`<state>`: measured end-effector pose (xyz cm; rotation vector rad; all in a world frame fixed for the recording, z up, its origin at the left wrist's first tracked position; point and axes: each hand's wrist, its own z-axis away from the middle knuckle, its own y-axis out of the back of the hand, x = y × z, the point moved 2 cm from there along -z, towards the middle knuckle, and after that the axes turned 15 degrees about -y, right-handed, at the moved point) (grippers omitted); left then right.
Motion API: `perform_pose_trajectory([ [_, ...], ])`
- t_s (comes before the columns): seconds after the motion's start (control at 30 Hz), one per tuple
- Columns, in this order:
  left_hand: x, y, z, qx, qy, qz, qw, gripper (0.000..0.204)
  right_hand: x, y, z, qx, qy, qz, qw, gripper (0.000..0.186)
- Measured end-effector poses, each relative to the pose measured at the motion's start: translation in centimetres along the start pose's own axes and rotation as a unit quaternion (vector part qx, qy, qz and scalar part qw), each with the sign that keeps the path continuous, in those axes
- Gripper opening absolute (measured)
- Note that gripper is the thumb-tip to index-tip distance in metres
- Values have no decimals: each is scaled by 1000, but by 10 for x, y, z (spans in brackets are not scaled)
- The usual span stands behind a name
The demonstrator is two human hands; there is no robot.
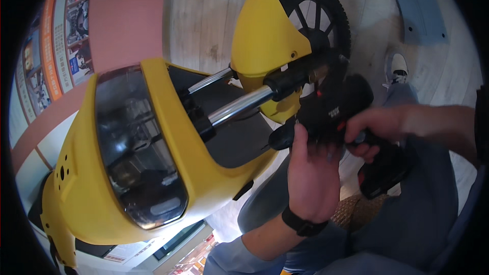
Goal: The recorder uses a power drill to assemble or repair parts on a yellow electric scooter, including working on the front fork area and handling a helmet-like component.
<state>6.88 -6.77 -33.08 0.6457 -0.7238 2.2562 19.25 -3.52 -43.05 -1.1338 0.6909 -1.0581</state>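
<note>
A black cordless drill [333, 104] with red accents is gripped at its handle by my right hand [374, 130], fingers closed around it. My left hand [313, 178], a dark band on its wrist, supports the front of the drill from below, thumb up along its side. The drill's thin bit points left, close to the lower edge of the yellow front fairing [229, 173] of a scooter; whether it touches cannot be made out. Beside the drill are the chrome fork tube [239, 107], the yellow front fender [262, 35] and the black spoked wheel [338, 12].
A large dark headlight lens [137, 142] fills the fairing's face. Posters [69, 40] line the wall at left. On the wood-plank floor lies a blue-grey panel [417, 7] at far right, near my shoe [399, 69]. My knees are close beneath the drill.
</note>
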Motion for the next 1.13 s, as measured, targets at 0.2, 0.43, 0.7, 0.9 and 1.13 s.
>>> perform_pose_trajectory([
  [0.2,2,0,0,63,-50,-27,996,42,-3,17,-22,7,67,194,979,25],
  [0.43,-21,13,4,128,20,-116,985,35,16,44,-35,7,67,182,981,16],
  [0.7,-30,15,6,121,36,-101,987,35,32,57,-36,-5,60,140,988,5],
  [0.9,-22,9,5,123,34,-93,987,36,25,53,-34,1,98,186,978,23],
  [1.13,-13,-2,17,116,-2,-121,986,45,25,56,-40,25,336,353,873,31],
])
